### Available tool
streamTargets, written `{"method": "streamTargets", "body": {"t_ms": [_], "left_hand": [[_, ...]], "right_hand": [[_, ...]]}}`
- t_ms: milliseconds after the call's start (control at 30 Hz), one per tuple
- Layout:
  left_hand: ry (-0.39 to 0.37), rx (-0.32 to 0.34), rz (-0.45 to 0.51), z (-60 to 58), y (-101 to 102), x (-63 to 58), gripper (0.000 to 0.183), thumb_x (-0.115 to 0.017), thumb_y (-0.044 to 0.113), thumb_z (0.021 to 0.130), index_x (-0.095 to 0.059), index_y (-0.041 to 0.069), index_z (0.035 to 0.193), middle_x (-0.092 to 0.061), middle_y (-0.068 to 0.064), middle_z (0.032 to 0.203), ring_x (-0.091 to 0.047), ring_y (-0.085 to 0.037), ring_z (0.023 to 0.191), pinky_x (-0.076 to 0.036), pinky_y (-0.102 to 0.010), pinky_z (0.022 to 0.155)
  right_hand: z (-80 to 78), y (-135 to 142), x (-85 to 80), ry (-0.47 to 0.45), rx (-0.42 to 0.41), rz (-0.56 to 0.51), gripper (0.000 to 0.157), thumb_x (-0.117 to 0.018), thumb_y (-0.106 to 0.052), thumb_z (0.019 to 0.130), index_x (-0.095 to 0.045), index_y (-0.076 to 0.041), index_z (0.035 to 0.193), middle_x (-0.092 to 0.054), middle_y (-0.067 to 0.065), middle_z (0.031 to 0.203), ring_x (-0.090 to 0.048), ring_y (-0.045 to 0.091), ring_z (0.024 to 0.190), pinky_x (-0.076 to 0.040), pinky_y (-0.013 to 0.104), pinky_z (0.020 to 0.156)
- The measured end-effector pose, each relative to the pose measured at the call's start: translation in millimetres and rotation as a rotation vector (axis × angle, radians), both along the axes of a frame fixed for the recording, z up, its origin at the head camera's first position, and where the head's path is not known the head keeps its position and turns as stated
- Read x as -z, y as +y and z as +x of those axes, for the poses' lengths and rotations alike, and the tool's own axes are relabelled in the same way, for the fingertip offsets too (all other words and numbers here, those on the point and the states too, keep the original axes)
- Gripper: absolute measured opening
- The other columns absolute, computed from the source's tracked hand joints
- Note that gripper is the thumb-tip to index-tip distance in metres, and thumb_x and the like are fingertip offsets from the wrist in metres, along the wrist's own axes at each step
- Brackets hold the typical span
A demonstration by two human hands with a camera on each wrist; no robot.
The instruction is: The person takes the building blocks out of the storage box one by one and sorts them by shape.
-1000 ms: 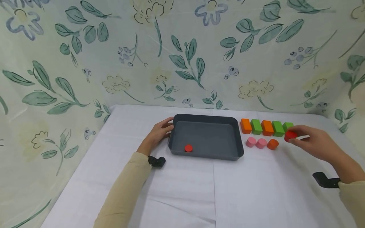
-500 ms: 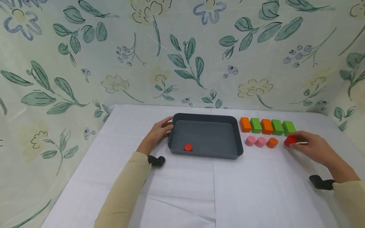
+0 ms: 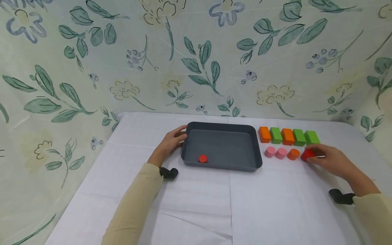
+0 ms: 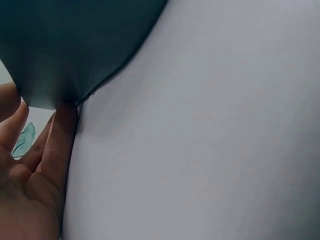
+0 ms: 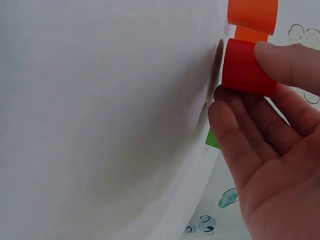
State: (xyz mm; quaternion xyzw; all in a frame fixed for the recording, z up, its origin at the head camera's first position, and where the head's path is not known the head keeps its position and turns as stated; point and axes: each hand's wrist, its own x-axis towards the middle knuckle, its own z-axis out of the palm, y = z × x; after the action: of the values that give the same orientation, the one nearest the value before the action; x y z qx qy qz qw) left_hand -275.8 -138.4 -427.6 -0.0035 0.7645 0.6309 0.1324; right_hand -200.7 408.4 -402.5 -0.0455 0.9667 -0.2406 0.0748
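My right hand [image 3: 332, 160] pinches a red cylinder [image 3: 306, 156] between thumb and fingers, at the right end of a row of cylinders. In the right wrist view, this red cylinder [image 5: 246, 70] stands upright with a narrow gap between its base and the table. An orange cylinder [image 3: 293, 154] is just left of it, then two pink cylinders [image 3: 281, 153]. With relaxed fingers, my left hand [image 3: 169, 143] touches the left wall of a dark grey tray [image 3: 223, 126]. In the left wrist view, its fingertips meet the tray's side [image 4: 50, 95]. A second red cylinder [image 3: 202, 159] is inside the tray, by its front wall.
Behind the cylinders runs a row of blocks, alternating orange block [image 3: 264, 134] and green block [image 3: 312, 137]. White cloth [image 3: 196, 204] covers the table, with creases in front. A floral curtain [image 3: 214, 61] hangs behind the table's back edge.
My right hand has carried the red cylinder a little left and lower, to beside the orange cylinder. The rightmost green block is now uncovered. My left hand has stayed at the tray.
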Motion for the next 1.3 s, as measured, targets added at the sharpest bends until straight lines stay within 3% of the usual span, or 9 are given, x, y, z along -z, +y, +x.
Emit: {"method": "streamTargets", "body": {"t_ms": [1300], "left_hand": [[-0.019,0.011,0.011,-1.5,-0.3,-0.5,0.055,-0.059,0.018,0.100,-0.042,0.027,0.151,-0.041,-0.013,0.156,-0.045,-0.029,0.142,-0.043,-0.046,0.117]], "right_hand": [[-1.5,-0.9,-0.2,-0.069,0.015,0.000,0.055,-0.066,-0.017,0.092,-0.045,0.008,0.136,-0.050,0.037,0.128,-0.048,0.052,0.112,-0.058,0.057,0.088]]}}
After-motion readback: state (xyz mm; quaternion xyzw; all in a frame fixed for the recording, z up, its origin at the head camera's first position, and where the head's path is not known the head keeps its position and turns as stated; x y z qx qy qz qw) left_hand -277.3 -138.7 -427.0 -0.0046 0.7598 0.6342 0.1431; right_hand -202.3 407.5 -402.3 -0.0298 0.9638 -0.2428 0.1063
